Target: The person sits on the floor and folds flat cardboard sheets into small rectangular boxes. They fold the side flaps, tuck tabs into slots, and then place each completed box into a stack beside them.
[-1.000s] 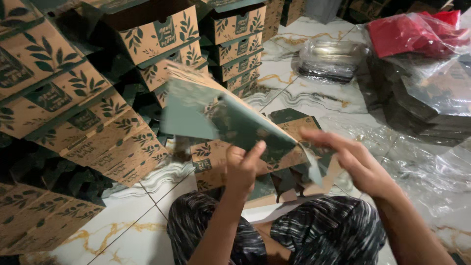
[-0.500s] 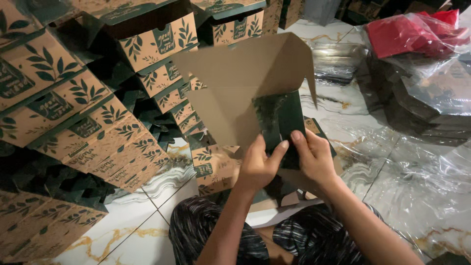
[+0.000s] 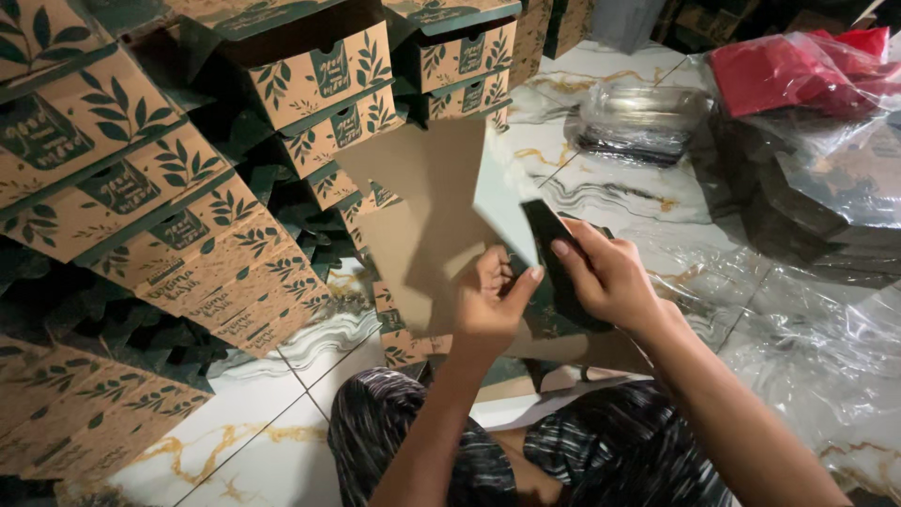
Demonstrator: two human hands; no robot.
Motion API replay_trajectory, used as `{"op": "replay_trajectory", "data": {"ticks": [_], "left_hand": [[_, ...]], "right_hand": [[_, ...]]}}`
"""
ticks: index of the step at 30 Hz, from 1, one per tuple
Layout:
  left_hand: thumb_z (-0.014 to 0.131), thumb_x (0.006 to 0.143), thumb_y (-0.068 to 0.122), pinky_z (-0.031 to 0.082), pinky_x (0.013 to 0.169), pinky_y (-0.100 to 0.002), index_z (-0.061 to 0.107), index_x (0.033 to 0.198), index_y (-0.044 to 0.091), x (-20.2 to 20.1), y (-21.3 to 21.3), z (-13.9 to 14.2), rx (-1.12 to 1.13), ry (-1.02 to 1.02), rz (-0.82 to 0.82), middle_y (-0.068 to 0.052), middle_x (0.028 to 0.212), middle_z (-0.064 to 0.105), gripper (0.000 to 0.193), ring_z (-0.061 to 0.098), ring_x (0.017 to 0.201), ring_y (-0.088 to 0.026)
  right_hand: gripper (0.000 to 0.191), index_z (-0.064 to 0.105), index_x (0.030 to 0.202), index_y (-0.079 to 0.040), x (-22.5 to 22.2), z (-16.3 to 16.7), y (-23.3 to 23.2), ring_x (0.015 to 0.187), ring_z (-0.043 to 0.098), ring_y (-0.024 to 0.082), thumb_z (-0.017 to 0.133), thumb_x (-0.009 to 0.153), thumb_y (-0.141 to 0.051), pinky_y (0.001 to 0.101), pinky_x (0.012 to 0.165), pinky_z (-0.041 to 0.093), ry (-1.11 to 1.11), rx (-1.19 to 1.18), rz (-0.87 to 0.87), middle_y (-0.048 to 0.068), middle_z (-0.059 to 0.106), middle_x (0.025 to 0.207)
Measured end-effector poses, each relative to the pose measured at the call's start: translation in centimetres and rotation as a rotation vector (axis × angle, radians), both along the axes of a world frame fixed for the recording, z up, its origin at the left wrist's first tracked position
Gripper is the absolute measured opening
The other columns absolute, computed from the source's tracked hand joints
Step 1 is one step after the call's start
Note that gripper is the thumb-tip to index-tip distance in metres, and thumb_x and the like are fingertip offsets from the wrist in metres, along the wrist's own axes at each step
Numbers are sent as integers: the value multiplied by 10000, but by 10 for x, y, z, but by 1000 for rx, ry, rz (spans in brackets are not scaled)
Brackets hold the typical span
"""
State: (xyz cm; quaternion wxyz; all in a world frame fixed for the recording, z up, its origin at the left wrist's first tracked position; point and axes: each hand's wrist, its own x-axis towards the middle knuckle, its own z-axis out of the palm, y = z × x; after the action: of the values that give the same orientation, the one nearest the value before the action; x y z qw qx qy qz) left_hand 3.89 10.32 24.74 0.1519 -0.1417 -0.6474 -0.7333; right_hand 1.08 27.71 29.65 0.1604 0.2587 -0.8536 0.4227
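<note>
Both hands folding a flat cardboard box (image 3: 422, 225).
Left hand (image 3: 488, 305) and right hand (image 3: 605, 277) fingers clamped on its flap; stacked boxes (image 3: 188, 197) crowd left, plastic bags (image 3: 798, 122) right.

L hand (image 3: 488, 305) and R hand (image 3: 605, 277) raised side by side above lap, fingers curled in pinch grips, forearms angled up and inward.

Stacked brown leaf-printed boxes (image 3: 188, 188) at left; red, seemingly plastic-wrapped packs (image 3: 798, 75) top right
</note>
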Motion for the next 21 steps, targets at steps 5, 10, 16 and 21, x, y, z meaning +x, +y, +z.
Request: {"op": "replay_trajectory", "data": {"ticks": [5,10,16,21], "left_hand": [[720,990,13,435,614,-206,586,988,-31,-3,-4,-13,112,-37,-58,-5,814,617,141,545,728,-29],[680,949,14,512,751,-201,611,1125,-7,0,-6,-17,195,-80,-195,-8,964,697,190,617,849,-33],[676,980,58,483,694,-226,608,1160,2,3,-18,-17,277,-126,-92,-36,927,713,200,612,788,-66],[668,1007,65,469,705,-222,612,1186,18,-10,-33,-21,346,-8,91,-27,936,709,194,578,785,-63]], "right_hand": [[175,647,1134,-29,-6,9,-2,537,604,269,603,1055,-179,362,563,480,-60,54,5,162,600,648],[277,637,1260,-43,-13,13,-10,525,640,244,592,1015,-163,347,539,475,113,18,43,149,625,670],[695,363,1623,-107,-9,30,19,886,679,272,581,987,-279,354,814,543,-304,76,294,148,772,1049],[843,306,1600,-50,8,4,64,1331,540,381,655,900,-366,501,1077,411,-2,140,523,264,540,1474]]}}
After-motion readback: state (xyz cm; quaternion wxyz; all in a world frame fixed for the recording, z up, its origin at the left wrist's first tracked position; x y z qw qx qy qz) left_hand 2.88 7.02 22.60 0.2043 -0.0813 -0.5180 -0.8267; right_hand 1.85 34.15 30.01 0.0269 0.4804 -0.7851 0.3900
